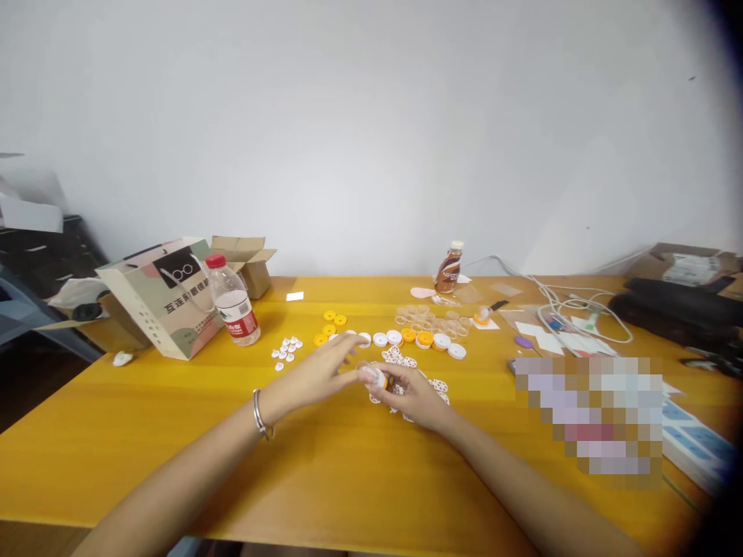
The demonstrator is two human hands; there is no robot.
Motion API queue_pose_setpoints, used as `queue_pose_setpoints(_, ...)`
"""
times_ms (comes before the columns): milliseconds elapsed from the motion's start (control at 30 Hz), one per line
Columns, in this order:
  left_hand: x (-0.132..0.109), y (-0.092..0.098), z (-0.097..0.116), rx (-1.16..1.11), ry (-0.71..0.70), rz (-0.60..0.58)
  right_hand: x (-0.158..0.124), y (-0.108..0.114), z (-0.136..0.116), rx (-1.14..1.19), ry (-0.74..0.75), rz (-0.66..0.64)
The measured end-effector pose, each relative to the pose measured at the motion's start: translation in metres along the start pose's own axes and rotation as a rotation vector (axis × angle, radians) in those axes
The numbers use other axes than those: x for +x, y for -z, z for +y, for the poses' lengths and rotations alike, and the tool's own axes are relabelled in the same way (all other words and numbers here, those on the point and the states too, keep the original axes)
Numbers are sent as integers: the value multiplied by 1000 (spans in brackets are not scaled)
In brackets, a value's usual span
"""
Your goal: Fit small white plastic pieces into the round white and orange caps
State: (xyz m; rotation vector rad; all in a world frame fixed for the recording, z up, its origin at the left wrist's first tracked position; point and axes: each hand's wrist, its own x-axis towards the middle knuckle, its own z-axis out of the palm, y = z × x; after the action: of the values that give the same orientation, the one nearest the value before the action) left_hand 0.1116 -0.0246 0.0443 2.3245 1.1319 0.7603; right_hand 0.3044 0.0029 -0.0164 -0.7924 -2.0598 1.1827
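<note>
My right hand (415, 394) is closed around a small round plastic piece (376, 377), white with a clear part and an orange edge. My left hand (322, 371) comes in from the left, its fingers stretched out above the piece and its thumb at the piece's left side. Beneath my right hand lie several flat white cut-out discs with red marks (439, 385), partly hidden. Just beyond the hands runs a row of white and orange round caps (426, 339). Clear plastic rings (433, 317) lie behind it. Small white pieces with stems (285, 352) and yellow discs (329, 329) are to the left.
A red-capped water bottle (235, 305), a paper bag (168, 302) and a cardboard box (247, 263) stand at the left. A brown drink bottle (449, 269) stands near the wall. White cables (572, 298), papers and a black case (667, 309) fill the right side; a patch there is blurred out.
</note>
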Motion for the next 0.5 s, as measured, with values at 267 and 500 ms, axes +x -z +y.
queue_pose_setpoints(267, -6, -25, -2, 102, 6, 34, -1, 7, 1, -282, 171, 74)
queue_pose_setpoints(500, -9, -27, 3, 127, -28, 64, -5, 10, -4, -293, 204, -15)
